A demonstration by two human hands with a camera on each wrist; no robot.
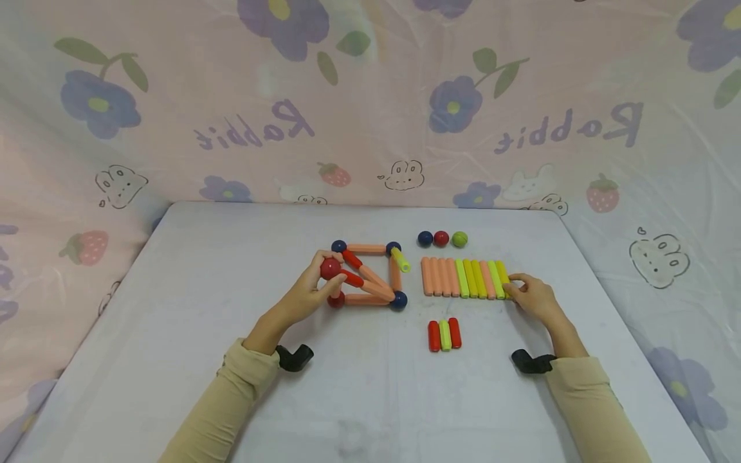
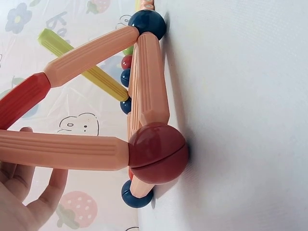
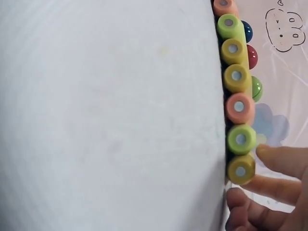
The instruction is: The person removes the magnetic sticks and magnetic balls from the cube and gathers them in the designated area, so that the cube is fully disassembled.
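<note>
My left hand [image 1: 305, 290] pinches a red ball [image 1: 330, 268] at the top of a magnetic stick structure. Pink sticks [image 1: 366, 248] join dark blue balls [image 1: 398, 300] and another red ball [image 2: 159, 153] into a base on the table. Sticks with red upper parts [image 1: 352, 278] slope up towards the held ball, which is out of sight in the left wrist view. A yellow-green stick [image 2: 84, 65] slants up from a far blue ball. At the right end of a row of sticks, my right hand [image 1: 535, 298] pinches the last yellow stick [image 3: 241, 169] between thumb and finger.
Pink, green and yellow sticks [image 1: 457, 278] lie side by side right of the structure. Behind them sit a blue ball [image 1: 425, 239], a red ball [image 1: 441, 238] and a green ball [image 1: 460, 239]. Two short red sticks [image 1: 434, 336] flank a short green stick [image 1: 445, 335] nearer me.
</note>
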